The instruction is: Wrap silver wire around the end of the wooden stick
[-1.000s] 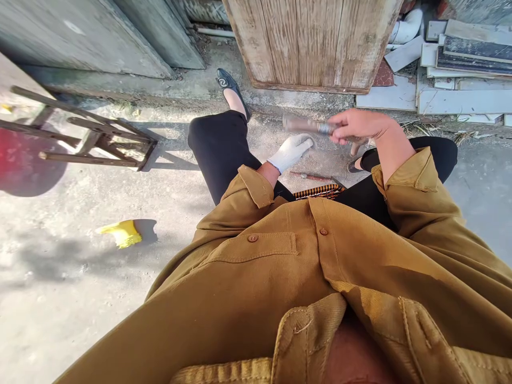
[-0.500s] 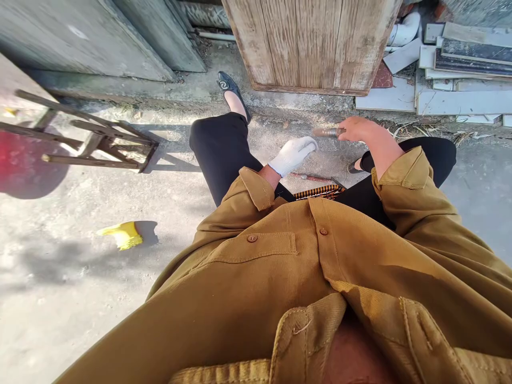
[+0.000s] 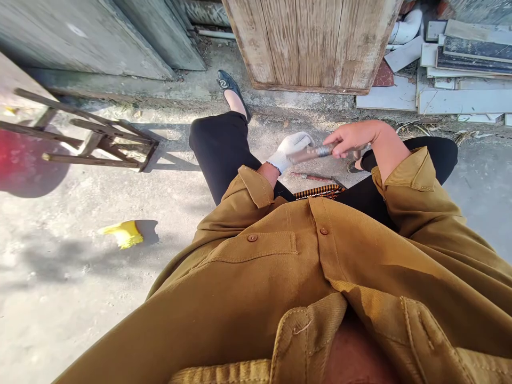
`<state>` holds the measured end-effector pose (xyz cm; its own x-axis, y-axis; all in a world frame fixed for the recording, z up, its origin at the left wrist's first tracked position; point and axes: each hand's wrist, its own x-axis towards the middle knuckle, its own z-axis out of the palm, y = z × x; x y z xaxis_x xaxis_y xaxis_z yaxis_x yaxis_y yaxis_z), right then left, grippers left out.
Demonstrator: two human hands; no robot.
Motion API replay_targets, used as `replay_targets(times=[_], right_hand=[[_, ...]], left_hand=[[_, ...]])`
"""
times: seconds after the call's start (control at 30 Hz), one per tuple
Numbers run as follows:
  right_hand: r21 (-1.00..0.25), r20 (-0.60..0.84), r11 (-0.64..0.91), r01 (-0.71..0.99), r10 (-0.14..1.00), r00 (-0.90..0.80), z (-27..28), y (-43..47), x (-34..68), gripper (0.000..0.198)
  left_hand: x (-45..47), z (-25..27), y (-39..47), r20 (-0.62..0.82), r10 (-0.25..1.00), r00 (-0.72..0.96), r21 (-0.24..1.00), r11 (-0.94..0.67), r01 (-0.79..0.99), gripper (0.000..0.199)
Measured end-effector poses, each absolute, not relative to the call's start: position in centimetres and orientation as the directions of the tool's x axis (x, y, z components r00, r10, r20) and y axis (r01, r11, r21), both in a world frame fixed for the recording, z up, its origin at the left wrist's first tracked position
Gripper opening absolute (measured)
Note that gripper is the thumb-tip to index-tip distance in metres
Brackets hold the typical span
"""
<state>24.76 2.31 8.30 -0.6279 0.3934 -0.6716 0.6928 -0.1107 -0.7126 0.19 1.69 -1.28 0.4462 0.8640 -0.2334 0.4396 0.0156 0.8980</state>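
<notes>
While right hand [image 3: 354, 137] is clasping wire-bound tool [image 3: 323, 151] near gloved left hand [image 3: 290, 147] (grip indiscernible), I'm apparently striking, needing steady aim.

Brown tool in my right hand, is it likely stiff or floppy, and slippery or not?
Probably stiff: the brown tool looks straight beyond your right hand. It may be less slippery at the silvery band, which looks ridged.

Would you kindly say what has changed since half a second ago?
The right hand has brought the tool leftward and lower in the view, so it now overlaps the left hand. Its grip held; left hand, wooden frame and yellow thing stayed roughly put.
</notes>
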Motion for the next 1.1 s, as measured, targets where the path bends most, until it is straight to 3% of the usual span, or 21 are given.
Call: replay_targets(times=[0.1,0.2,0.3,0.37,0.43,0.57,0.73,0.8,0.9,1.0,1.1], right_hand=[[-0.832,-0.476,-0.205,0.515,0.741,-0.475,9.3,2.6,26.3,0.016],[-0.801,-0.433,-0.273,0.533,0.879,-0.199,8.6,3.2,26.6,0.027],[-0.525,-0.540,-0.269,0.808,0.839,-0.071,6.9,3.9,25.7,0.021],[-0.303,-0.659,-0.137,0.943,0.745,-0.104,5.9,4.0,24.8,0.018],[-0.211,-0.779,0.020,0.977,0.600,-0.181,5.2,3.9,24.1,0.019],[-0.333,-0.859,0.135,0.933,0.365,-0.359,5.2,3.1,23.2,0.017],[-0.576,-0.784,0.056,0.816,0.246,-0.570,6.9,2.4,23.4,0.017],[-0.660,-0.716,-0.018,0.751,0.318,-0.621,7.9,2.4,24.1,0.020],[-0.788,-0.549,-0.149,0.597,0.607,-0.575,9.0,2.5,25.5,0.025],[-0.910,-0.353,-0.245,0.335,0.881,-0.314,8.9,2.8,26.6,0.021],[-0.882,-0.353,-0.319,0.348,0.935,-0.037,7.6,3.6,26.8,0.017]], left_hand=[[0.7,-1.1,1.0,-0.284,0.782,0.555,0.892,0.003,0.452,0.022],[1.0,-0.3,0.3,-0.281,0.711,0.645,0.892,-0.054,0.449,0.022],[1.0,0.1,0.2,-0.257,0.700,0.666,0.886,-0.104,0.451,0.023],[0.7,0.0,0.4,-0.238,0.720,0.652,0.873,-0.136,0.469,0.023],[0.4,-0.2,0.7,-0.218,0.750,0.625,0.851,-0.167,0.497,0.023],[0.0,-0.6,1.1,-0.190,0.790,0.583,0.850,-0.165,0.500,0.023],[0.3,-1.2,1.5,-0.233,0.800,0.554,0.889,-0.055,0.454,0.020],[0.5,-1.5,1.6,-0.262,0.803,0.535,0.898,0.000,0.440,0.017],[0.7,-1.4,1.4,-0.318,0.788,0.527,0.894,0.065,0.443,0.018],[0.8,-0.8,0.9,-0.328,0.741,0.586,0.889,0.031,0.457,0.022],[0.9,-0.1,0.5,-0.300,0.703,0.644,0.868,-0.079,0.491,0.021]])
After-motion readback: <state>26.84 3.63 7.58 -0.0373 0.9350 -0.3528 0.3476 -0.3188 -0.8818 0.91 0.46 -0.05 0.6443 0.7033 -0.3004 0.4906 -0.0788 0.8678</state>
